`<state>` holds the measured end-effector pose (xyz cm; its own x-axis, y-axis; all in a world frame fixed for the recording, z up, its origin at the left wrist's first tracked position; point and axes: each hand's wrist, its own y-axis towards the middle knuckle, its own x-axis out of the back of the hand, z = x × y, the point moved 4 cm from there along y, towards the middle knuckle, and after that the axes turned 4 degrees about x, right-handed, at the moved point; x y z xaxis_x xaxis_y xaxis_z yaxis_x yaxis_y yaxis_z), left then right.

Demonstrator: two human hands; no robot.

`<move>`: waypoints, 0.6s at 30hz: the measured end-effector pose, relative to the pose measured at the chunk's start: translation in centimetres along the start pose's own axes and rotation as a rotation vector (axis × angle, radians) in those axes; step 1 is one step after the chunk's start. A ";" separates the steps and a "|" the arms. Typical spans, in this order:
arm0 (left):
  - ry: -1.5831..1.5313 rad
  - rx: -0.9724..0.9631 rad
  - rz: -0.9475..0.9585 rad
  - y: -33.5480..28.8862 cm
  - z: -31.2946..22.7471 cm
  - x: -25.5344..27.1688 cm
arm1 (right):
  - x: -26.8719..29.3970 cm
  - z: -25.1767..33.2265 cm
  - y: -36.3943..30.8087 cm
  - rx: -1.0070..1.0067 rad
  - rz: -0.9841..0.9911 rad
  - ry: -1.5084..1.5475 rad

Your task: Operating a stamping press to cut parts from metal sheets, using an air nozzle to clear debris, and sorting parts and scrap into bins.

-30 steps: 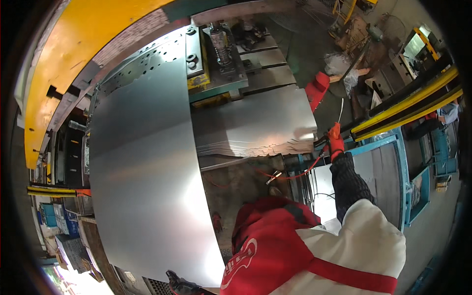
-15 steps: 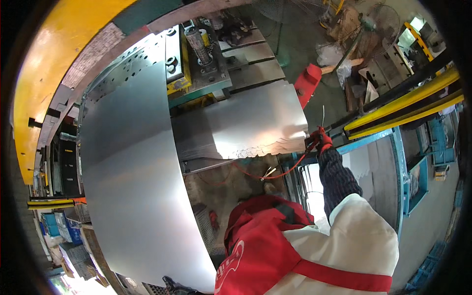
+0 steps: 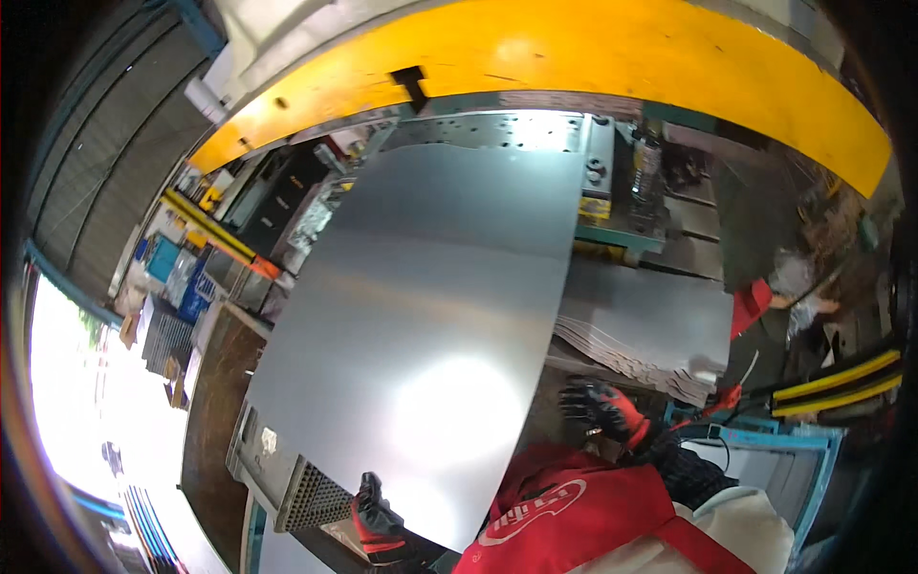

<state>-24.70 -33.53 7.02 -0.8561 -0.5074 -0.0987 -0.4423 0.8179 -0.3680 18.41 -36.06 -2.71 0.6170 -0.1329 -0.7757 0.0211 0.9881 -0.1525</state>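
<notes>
A large smooth metal sheet stretches from the press bed to close in front of me. At its near left corner is my left hand, in a black and red glove, closed on the sheet's edge; the thumb shows and the other fingers are partly hidden. My right hand, gloved alike, is in the air right of the sheet with fingers stretched out and nothing in them. It lies just below a stack of smaller metal sheets with uneven edges. Beyond that hand is a red hose-like piece with a pale thin end.
A yellow press beam arches across the far side above a perforated metal plate. A die block with a post stands right of the sheet. A blue frame is at lower right. Yellow-black bars jut in from the right.
My view has swung left. My right hand has come away from the red piece by the stack, moving left toward the large sheet. My left hand now shows more fully at the sheet's corner.
</notes>
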 end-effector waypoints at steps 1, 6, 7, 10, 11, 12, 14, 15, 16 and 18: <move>-0.053 0.002 0.002 0.0 0.1 -0.1 | -1.9 -0.6 1.5 -0.136 0.051 0.194; 0.112 -0.119 0.102 0.8 1.1 0.7 | -9.8 0.7 5.8 0.062 0.195 -0.358; -0.040 -0.094 0.099 0.9 1.4 0.8 | -10.9 1.3 6.3 0.120 0.155 -0.329; -0.005 -0.383 0.301 0.5 0.4 -0.9 | -11.6 3.1 7.2 0.073 0.022 -0.121; -0.064 -0.437 0.370 0.2 0.1 -1.8 | -11.4 4.1 7.6 0.142 0.086 -0.109; -0.119 -0.491 0.440 -0.2 0.0 -3.1 | -10.8 4.7 8.2 0.145 0.114 -0.144; -0.226 -0.241 0.444 0.1 0.5 -5.2 | -10.3 6.2 9.6 0.400 0.444 -0.073; -0.251 -0.126 0.434 1.3 0.6 -7.3 | -8.9 6.5 10.4 0.441 0.303 -0.287; -0.248 -0.019 0.363 1.3 1.0 -8.2 | -7.8 7.0 11.3 0.510 0.210 -0.457; -0.183 0.007 0.317 1.4 1.0 -11.3 | -5.5 6.8 13.2 0.244 0.018 -0.171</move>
<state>-15.41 -26.94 6.64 -0.8882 -0.2692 -0.3723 -0.1601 0.9409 -0.2983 20.59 -21.78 3.70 0.7421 -0.1208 -0.6593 0.1845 0.9824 0.0278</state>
